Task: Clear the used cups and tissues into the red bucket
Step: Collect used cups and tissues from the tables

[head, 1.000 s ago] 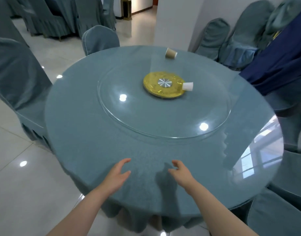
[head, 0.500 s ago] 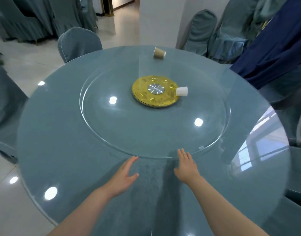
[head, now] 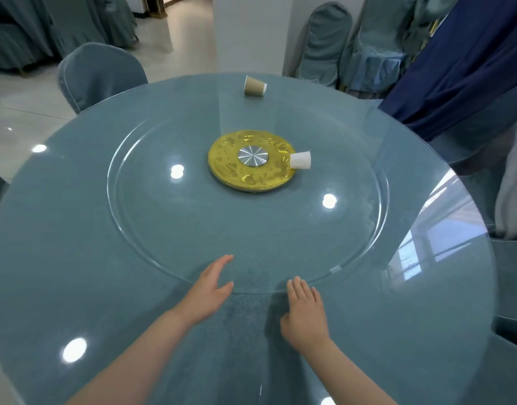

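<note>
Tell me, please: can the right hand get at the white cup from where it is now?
Probably not directly: nothing blocks the way, but the right hand lies at the turntable's near edge, while the white cup lies by the gold centre disc.

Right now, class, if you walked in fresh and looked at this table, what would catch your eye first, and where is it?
The gold disc at the centre of the glass turntable stands out most, with a white cup lying on its side at the disc's right edge. A brown cup lies tipped over near the far edge of the table. Close by, the left hand and right hand reach open toward the turntable's near rim.
</note>
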A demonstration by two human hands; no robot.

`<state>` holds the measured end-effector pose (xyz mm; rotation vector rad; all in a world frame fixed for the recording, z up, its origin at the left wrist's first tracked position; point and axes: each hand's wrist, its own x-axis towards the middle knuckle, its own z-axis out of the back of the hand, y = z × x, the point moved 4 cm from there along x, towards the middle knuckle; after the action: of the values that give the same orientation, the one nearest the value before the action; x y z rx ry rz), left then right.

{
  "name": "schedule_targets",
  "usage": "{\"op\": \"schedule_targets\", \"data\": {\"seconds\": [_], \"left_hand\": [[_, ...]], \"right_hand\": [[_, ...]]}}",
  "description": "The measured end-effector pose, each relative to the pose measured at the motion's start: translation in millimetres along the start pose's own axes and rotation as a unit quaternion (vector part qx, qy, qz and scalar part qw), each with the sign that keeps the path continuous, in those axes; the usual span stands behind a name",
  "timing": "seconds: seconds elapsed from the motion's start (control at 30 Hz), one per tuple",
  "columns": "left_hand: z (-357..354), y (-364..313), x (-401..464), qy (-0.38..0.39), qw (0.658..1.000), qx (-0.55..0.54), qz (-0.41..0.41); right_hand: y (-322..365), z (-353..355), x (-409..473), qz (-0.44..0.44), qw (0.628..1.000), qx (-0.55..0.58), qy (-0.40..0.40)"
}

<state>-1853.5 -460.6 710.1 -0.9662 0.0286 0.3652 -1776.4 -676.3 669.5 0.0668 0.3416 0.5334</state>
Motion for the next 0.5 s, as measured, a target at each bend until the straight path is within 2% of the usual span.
{"op": "schedule_targets", "data": {"seconds": [0.1, 0.2, 0.27, 0.33, 0.4, 0.5], "left_hand": [[-0.1, -11.7, 20.9, -0.002, 1.0, 0.02, -0.007], [-1.5, -24.4, 42.9, -0.01, 0.999, 0.034, -0.016], [-3.1, -31.4, 56.7, -0.01, 0.999, 0.043, -0.017], [-5.7, -36.2, 69.3, -0.007, 0.998, 0.055, -0.015], [-9.3, -39.5, 81.8, -0.001, 0.998, 0.067, -0.015], [-15.2, -44.9, 103.9, 0.012, 0.995, 0.098, -0.016]], "right_hand": [[16.3, -2.1, -3.8, 0.048, 0.999, 0.004, -0.003], [32.5, 2.0, -0.4, 0.133, 0.991, 0.012, 0.003], [35.4, 12.2, 8.3, 0.194, 0.979, 0.06, 0.025], [25.1, 27.0, 21.9, 0.214, 0.969, 0.123, 0.026], [0.5, 41.1, 38.7, 0.174, 0.972, 0.159, -0.018], [-49.4, 53.6, 62.6, 0.05, 0.986, 0.148, -0.059]]}}
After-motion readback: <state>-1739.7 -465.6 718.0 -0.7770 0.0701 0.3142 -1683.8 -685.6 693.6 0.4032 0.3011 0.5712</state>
